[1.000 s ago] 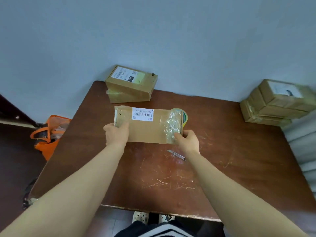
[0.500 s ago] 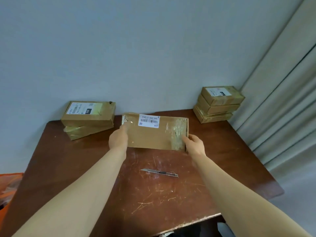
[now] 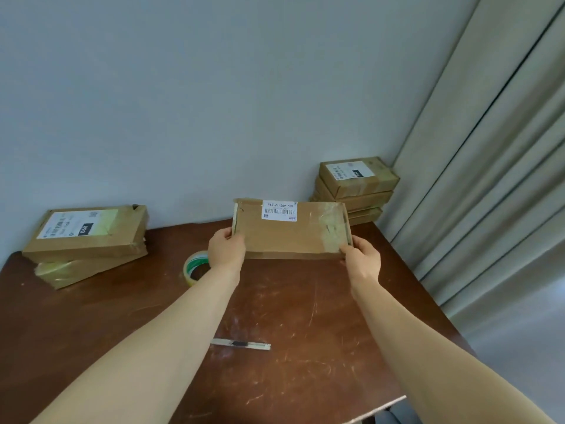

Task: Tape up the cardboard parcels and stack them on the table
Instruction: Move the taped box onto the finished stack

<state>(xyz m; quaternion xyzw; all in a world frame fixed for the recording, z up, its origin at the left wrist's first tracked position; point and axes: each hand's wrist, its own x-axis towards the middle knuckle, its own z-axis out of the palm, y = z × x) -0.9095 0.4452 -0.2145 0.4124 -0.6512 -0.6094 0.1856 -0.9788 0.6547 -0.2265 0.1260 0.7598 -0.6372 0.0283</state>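
The left hand (image 3: 226, 249) gripped one short end of the box (image 3: 290, 240), lifted over the worktop (image 3: 305, 304), the right hand (image 3: 363, 261) the other end, fingers (image 3: 348, 249) curled on it; it looked light, stiff, best held by its ends.

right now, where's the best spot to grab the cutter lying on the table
Pinch the cutter across its narrow width near the dark slider in the middle, coming straight down from above. It lies flat on the table with its length running left to right; which end holds the blade I cannot tell.
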